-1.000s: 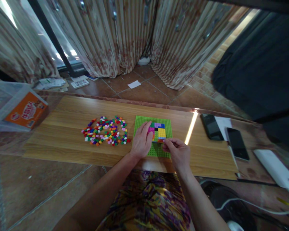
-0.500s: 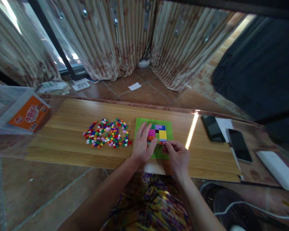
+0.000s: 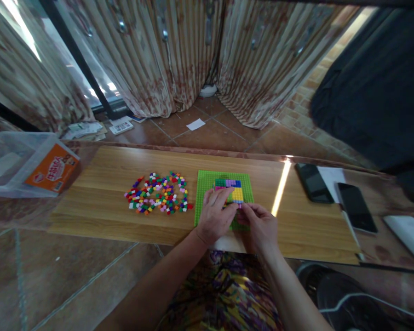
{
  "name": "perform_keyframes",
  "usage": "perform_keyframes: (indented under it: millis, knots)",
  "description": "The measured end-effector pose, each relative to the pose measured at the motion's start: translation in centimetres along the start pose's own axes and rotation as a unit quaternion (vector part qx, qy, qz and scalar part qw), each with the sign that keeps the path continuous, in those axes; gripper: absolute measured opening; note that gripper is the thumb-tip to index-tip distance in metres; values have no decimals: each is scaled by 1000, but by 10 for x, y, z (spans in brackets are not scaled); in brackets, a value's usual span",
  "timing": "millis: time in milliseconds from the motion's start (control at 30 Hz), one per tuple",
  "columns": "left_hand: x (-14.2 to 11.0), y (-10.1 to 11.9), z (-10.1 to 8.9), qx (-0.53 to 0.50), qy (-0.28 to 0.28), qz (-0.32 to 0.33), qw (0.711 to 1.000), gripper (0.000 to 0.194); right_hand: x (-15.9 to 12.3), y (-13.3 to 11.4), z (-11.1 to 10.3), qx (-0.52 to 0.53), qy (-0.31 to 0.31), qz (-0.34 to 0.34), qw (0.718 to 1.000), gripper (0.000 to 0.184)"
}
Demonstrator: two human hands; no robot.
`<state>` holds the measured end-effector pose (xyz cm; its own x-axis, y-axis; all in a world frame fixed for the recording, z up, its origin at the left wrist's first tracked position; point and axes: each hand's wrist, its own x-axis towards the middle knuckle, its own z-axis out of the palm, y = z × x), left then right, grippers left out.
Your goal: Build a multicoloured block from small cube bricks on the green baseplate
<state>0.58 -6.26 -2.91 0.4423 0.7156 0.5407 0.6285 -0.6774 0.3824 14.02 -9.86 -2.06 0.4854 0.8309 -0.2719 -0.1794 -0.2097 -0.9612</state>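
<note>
A green baseplate (image 3: 203, 181) lies on the wooden board and carries a block of joined toy bricks (image 3: 238, 195) in yellow, blue, purple, dark green and pink. My left hand (image 3: 215, 215) rests over the left part of these bricks, fingers stretched out with the thumb apart, hiding some of them. At the front right corner of the block, my right hand (image 3: 265, 224) has thumb and forefinger pinched at a small purple-pink brick (image 3: 240, 205), mostly covered by the fingertips. Left of the baseplate, many loose small bricks (image 3: 165, 195) of mixed colours are spread out.
On the far left stands a clear plastic box (image 3: 37, 142) with an orange label. Two dark phones (image 3: 313, 183) and a white sheet (image 3: 332, 177) lie to the right, with a white object (image 3: 407, 236) beyond. Curtains (image 3: 182, 59) hang behind the wooden board (image 3: 100, 193).
My left hand's fingers have swung right and nearer to me, covering more of the bricks. My right hand stays pinched at the block's front right corner. The whole view has shifted slightly.
</note>
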Motion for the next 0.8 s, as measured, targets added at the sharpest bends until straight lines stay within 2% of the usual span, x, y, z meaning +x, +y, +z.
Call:
perform_keyframes:
  millis: [233, 367, 500, 633, 800]
  knots:
    - [6, 9, 4, -4, 14, 2, 1000, 14, -1, -3, 1, 46, 6, 25, 999, 34]
    - [8, 16, 3, -8, 24, -12, 1000, 12, -2, -1, 0, 54, -11, 14, 998, 31]
    - [9, 22, -5, -64, 63, -80, 993, 11, -6, -4, -5, 20, -24, -51, 998, 26]
    - [9, 29, -17, -187, 103, -166, 963, 10, -14, -13, -9, -43, -64, -144, 987, 22]
    - [5, 38, -23, -267, 115, -209, 934, 10, -21, -20, -6, -37, -99, -184, 977, 15]
